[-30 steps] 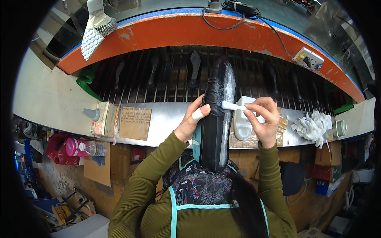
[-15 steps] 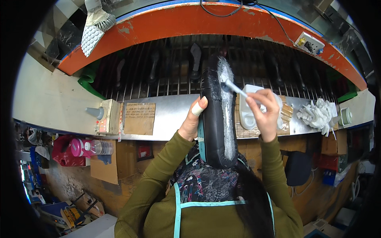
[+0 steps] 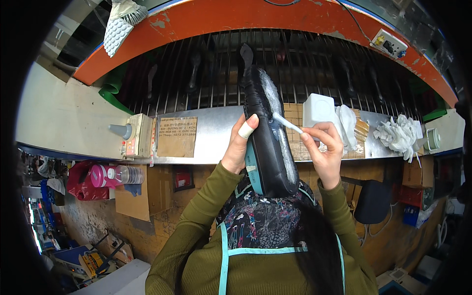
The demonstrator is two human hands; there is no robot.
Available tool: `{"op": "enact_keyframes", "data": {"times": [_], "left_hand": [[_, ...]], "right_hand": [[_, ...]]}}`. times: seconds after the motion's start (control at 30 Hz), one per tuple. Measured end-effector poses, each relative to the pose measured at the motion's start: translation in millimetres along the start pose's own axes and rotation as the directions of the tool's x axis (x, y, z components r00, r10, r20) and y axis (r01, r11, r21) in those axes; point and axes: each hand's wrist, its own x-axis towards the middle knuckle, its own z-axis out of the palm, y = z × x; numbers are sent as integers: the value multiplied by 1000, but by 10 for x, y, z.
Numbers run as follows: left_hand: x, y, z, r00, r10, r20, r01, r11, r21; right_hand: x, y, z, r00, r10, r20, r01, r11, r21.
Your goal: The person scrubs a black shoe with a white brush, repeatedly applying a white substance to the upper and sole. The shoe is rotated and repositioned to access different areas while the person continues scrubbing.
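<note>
My left hand (image 3: 239,145) grips the side of a black shoe (image 3: 268,137), held sole up with its toe pointing away from me; a bandage wraps the thumb. My right hand (image 3: 324,147) pinches a small white brush (image 3: 286,123) whose tip touches the sole near its middle. The sole shines with whitish wet streaks. Both olive-green sleeves rise from the lower edge over a patterned apron.
A metal shelf (image 3: 206,132) runs across in front of me, with a wire rack (image 3: 196,73) of dark shoes behind it under an orange rim. A white box (image 3: 318,110) and white rags (image 3: 399,135) lie at right; a cardboard label (image 3: 177,136) and grey cone (image 3: 120,131) at left.
The brush tip has slid along the sole, from the upper part toward the middle. The shoe stays held in my left hand, shifted slightly in view.
</note>
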Motion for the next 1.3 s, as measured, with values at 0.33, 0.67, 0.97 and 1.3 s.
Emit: {"op": "enact_keyframes", "data": {"times": [0.33,0.67,0.97,1.3], "left_hand": [[2,119,13,996,84,14,-85,992,90],[111,143,-58,997,74,37,-77,993,85],[222,204,-14,996,90,-6,-90,994,57],[443,202,-22,997,65,-30,-63,997,52]], "right_hand": [[169,-18,0,981,-190,-39,184,976,-118],[30,85,-114,987,-112,115,113,994,-7],[-124,113,-154,995,-57,86,54,998,34],[-228,130,-292,996,-39,85,36,999,40]]}}
